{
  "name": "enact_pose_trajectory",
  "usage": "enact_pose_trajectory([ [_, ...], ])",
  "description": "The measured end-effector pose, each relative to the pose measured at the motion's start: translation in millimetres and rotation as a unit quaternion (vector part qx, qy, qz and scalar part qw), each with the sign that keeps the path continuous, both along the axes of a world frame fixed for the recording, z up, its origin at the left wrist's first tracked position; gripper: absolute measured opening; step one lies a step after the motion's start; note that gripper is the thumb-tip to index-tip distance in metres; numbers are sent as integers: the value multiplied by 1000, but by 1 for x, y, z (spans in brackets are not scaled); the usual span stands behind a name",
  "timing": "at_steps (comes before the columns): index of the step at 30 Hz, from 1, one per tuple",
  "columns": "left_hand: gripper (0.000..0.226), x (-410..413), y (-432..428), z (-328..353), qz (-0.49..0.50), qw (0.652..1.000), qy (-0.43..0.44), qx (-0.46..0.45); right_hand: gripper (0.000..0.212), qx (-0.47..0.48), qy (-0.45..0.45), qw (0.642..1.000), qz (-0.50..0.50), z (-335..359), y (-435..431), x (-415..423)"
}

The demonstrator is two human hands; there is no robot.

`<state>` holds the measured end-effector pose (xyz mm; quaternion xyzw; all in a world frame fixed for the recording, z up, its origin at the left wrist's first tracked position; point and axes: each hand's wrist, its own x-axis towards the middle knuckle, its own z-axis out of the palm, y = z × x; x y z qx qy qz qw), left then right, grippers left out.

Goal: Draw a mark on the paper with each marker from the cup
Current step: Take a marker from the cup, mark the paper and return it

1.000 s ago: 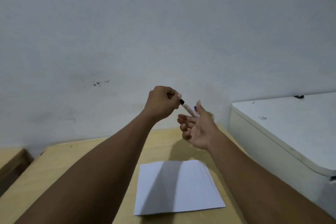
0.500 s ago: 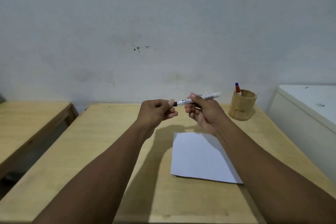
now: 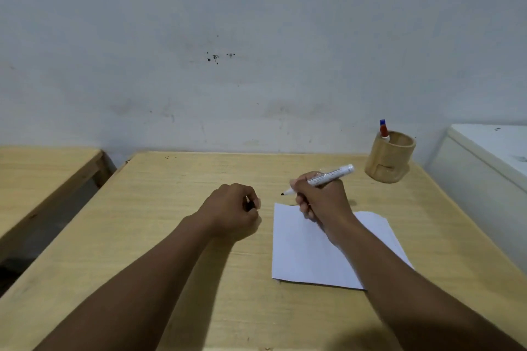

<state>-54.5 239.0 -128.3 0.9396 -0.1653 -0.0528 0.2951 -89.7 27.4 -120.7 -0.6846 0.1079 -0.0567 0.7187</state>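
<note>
My right hand grips a white marker with its black tip bare, pointing left just above the far left corner of the white paper. My left hand rests as a fist on the wooden table, left of the paper, closed on the marker's black cap, of which only a bit shows. A wooden cup stands at the table's far right and holds a marker with a red and blue end.
A white cabinet or appliance stands close to the table's right edge. A second wooden table sits to the left across a narrow gap. A grey wall runs along the back.
The cap has come off the marker and stays in my left hand, which dropped to the table. My right hand lowered the uncapped marker toward the paper. The view tilted down.
</note>
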Motion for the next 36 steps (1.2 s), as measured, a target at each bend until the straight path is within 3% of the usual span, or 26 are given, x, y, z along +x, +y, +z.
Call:
enact_pose_trajectory([
  [3,23,3,2,-3,-7,1000,14,-14,14,-18,-5,1000,-14,-13,9,-3],
  [6,59,5,1,0,-26,998,49,-12,12,-41,-17,999,-17,-21,12,-3],
  [8,86,4,-2,-1,-29,998,44,29,10,-65,-20,998,-12,-24,12,-3],
  [11,101,2,-8,-6,-26,995,19,98,9,-97,-21,995,-1,-26,12,-5],
  [28,104,6,-9,-9,-28,992,38,116,14,-212,-24,976,35,-33,14,-1],
  [33,104,9,-8,-8,-22,994,57,89,10,-98,-7,995,-11,-23,13,0],
  [36,68,16,0,-2,-27,995,92,10,12,50,48,996,-50,-12,5,7],
])
